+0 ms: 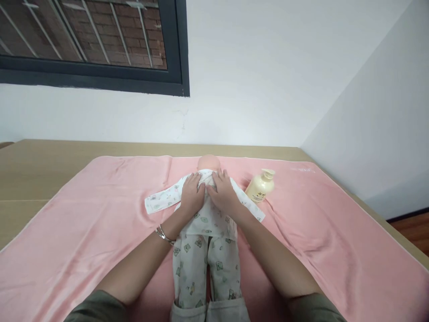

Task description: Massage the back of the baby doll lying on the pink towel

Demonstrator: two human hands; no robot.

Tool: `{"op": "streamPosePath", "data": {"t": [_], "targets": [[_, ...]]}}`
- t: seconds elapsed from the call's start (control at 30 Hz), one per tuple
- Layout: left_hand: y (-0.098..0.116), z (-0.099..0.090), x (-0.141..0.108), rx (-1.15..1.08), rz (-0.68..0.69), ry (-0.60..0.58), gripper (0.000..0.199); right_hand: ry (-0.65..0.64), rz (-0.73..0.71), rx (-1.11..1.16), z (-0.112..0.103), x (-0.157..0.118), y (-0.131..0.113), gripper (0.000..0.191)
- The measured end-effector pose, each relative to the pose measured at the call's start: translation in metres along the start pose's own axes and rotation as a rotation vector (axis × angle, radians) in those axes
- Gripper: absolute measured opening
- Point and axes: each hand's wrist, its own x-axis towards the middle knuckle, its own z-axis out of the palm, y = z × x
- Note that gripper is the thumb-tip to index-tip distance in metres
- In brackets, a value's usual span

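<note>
A baby doll lies on a pink blanket, its bare head at the far end and its legs toward me. It wears a white patterned top and matching trousers; both sleeves stretch out sideways. My left hand rests flat on the left of the doll's upper body, fingers extended. On the right side my right hand lies flat too, its thumb close to the left thumb. Neither hand grasps anything. A cream pump bottle is just beyond the doll's right-hand sleeve, leaning.
The blanket covers much of a wooden table, with folds on both sides. Behind the table stands a white wall with a dark-framed window at upper left. Another wall meets the table's right edge.
</note>
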Motion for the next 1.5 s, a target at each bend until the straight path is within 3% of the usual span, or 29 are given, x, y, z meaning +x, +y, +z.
{"op": "streamPosePath", "data": {"t": [0.13, 0.3, 0.5, 0.7, 0.9, 1.1, 1.33, 1.5], "targets": [[-0.005, 0.003, 0.003, -0.048, -0.036, 0.000, 0.058, 0.173, 0.000, 0.039, 0.000, -0.008, -0.008, 0.062], [-0.008, 0.005, 0.005, -0.088, -0.030, 0.029, 0.057, -0.010, -0.053, 0.051, 0.010, -0.006, -0.007, 0.055], [-0.006, 0.002, 0.004, -0.086, -0.016, 0.020, 0.062, 0.170, -0.040, 0.115, 0.007, -0.003, -0.002, 0.063], [-0.003, 0.000, 0.005, -0.087, -0.015, 0.006, 0.065, 0.086, -0.013, 0.139, 0.014, -0.003, -0.001, 0.060], [-0.002, -0.001, 0.005, -0.106, -0.036, 0.021, 0.063, 0.273, -0.053, 0.201, 0.005, -0.005, -0.001, 0.061], [-0.002, -0.001, 0.005, -0.105, -0.031, 0.021, 0.065, 0.038, -0.004, 0.033, 0.018, -0.002, -0.002, 0.057], [0.000, -0.002, 0.005, -0.109, -0.042, 0.016, 0.065, 0.176, -0.029, 0.082, 0.009, 0.000, 0.000, 0.062], [0.000, -0.002, 0.006, -0.104, -0.025, 0.012, 0.065, 0.071, -0.060, 0.072, 0.018, 0.003, 0.006, 0.055]]}}
